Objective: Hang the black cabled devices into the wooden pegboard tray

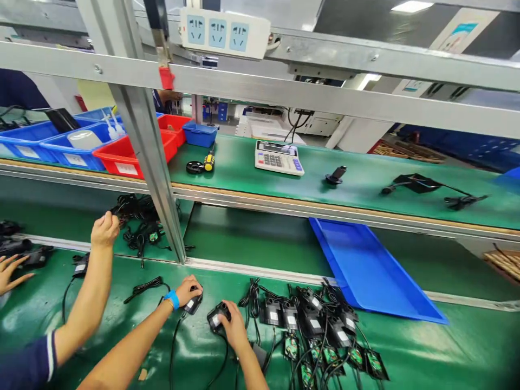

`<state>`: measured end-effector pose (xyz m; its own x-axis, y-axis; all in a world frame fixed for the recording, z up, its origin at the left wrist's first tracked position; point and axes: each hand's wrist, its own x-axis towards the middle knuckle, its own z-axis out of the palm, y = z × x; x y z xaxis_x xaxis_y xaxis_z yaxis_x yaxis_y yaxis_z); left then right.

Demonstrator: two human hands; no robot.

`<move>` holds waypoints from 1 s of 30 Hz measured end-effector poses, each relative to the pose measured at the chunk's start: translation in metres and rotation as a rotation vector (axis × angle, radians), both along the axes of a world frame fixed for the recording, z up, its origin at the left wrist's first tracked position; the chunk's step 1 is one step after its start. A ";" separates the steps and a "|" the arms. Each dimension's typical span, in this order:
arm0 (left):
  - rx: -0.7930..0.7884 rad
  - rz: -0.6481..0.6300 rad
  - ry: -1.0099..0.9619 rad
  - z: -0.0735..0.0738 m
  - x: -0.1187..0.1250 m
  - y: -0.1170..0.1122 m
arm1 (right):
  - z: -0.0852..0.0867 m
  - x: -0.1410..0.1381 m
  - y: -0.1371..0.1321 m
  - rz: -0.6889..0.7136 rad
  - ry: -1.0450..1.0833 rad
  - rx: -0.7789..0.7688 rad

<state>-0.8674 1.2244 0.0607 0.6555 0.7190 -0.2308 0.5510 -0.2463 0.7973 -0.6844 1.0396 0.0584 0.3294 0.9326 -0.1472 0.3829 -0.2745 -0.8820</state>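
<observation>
My left hand (187, 291), with a blue wristband, is closed on a small black plastic housing (194, 306) bearing a white label. A black cable trails from it towards me. Just to the right, my right hand (235, 322) grips a second black housing (213, 320), also labelled and cabled, low over the green bench. Beside that hand lies a cluster of similar black housings (312, 319) with white labels. In front of them, several open units show green circuit boards (329, 355), their cables tangled together.
At left, a co-worker's fist (104, 230) reaches near a pile of black cables (142, 216); another person's hand (10, 273) is at the edge. A blue tray (377, 271) leans on the lower shelf's edge. A metal post (150, 146) stands ahead. A calculator (278, 158) sits above.
</observation>
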 end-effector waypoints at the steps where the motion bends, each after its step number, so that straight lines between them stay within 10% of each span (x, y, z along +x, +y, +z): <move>1: -0.025 0.028 -0.032 -0.003 -0.005 -0.002 | 0.001 0.003 0.011 0.032 0.011 0.012; 8: -0.169 0.350 -0.274 -0.022 0.000 -0.021 | 0.012 -0.029 0.042 -0.122 -0.035 -0.097; 14: -0.101 0.164 -0.192 -0.018 -0.003 -0.003 | 0.008 -0.066 -0.062 0.034 -0.344 -0.114; 19: -0.088 0.267 -0.161 0.002 0.000 -0.004 | 0.029 0.001 -0.121 -0.031 -0.583 -0.346; 24: 0.381 0.522 -0.117 0.053 0.004 -0.080 | 0.047 0.051 -0.117 0.092 -0.712 -0.634; 27: 0.099 0.239 -0.031 0.071 0.002 -0.147 | 0.043 0.045 -0.111 0.106 -0.764 -0.689; 30: -0.228 0.094 0.097 0.058 -0.023 -0.216 | 0.034 0.036 -0.111 0.099 -0.760 -0.710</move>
